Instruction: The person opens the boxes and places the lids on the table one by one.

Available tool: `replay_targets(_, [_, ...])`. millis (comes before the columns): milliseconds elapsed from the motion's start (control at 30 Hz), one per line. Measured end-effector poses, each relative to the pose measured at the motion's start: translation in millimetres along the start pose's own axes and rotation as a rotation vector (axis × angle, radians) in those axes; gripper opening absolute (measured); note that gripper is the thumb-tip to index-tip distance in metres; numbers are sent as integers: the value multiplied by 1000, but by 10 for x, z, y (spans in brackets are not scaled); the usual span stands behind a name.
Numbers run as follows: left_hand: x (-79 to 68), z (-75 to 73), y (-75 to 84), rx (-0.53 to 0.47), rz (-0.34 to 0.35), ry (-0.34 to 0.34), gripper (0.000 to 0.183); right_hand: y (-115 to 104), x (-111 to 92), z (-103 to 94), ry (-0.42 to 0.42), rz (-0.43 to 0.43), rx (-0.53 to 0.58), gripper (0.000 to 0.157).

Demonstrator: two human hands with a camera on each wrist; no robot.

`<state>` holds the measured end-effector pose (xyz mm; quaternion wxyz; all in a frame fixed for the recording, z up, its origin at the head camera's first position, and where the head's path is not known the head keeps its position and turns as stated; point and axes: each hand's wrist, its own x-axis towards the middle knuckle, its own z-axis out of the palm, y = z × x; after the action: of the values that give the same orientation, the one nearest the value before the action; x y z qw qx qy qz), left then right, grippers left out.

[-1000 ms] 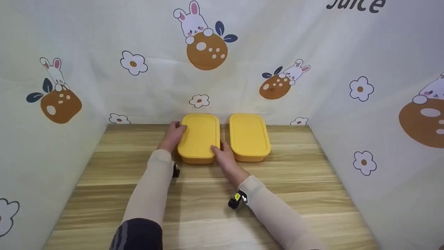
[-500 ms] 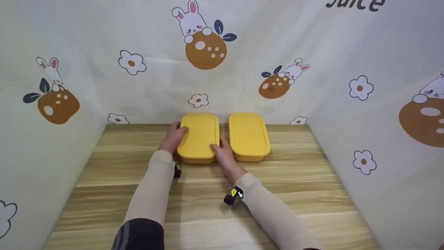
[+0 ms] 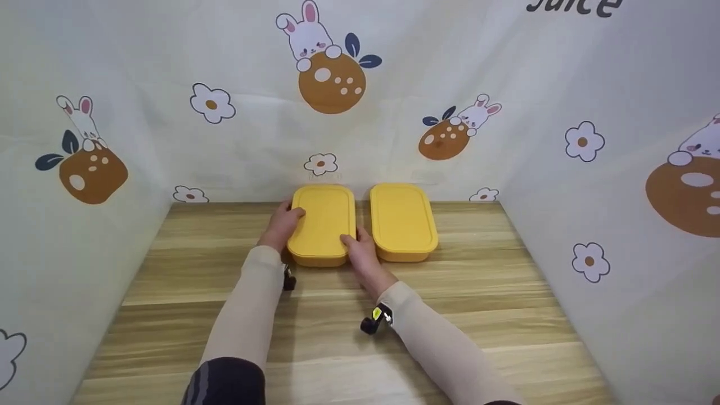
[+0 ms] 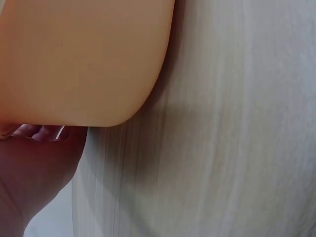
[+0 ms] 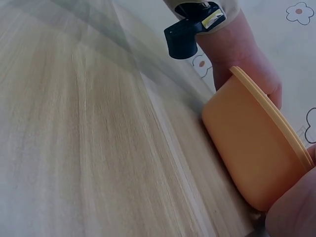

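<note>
Two yellow lidded food containers lie side by side at the back of the wooden table. My left hand grips the left container along its left side, thumb over the lid's edge. On the opposite side, near the front right corner, my right hand holds the same container, its thumb on the lid and its fingers down in the gap. The right container stands just beyond that hand. In the right wrist view the held container's wall shows between both hands, its base at the table top.
The wood-grain table stretches toward me in front of the containers. A pale cloth wall printed with rabbits, oranges and flowers rises right behind them, with similar walls at left and right. A small camera sits on my right wrist.
Both hands keep their hold on the left container, which stays nearly in place. My right wrist has shifted slightly left, and the left thumb sits a little lower on the lid.
</note>
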<state>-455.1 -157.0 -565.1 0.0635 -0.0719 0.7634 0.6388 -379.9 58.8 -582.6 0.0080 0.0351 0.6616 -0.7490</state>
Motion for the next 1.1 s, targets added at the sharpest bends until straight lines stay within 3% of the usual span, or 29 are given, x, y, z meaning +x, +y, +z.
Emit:
replay_targets(333, [-106,-24,42,-42,9,26,70,-59,-67,17,-29,-31,2,68])
replay_targets(700, [-335,-33,49,-75,23,30,62,-74,-202,-49,-72,-24,8,59])
replay_targets(900, [-424,-7,78,-36,44,52,63,-96,-266,-122,-107,-75,-26,61])
replay_targets(1100, [-495,-17,73,-5,48,55,67,-110,-354,-184,-146,-65,-60,67])
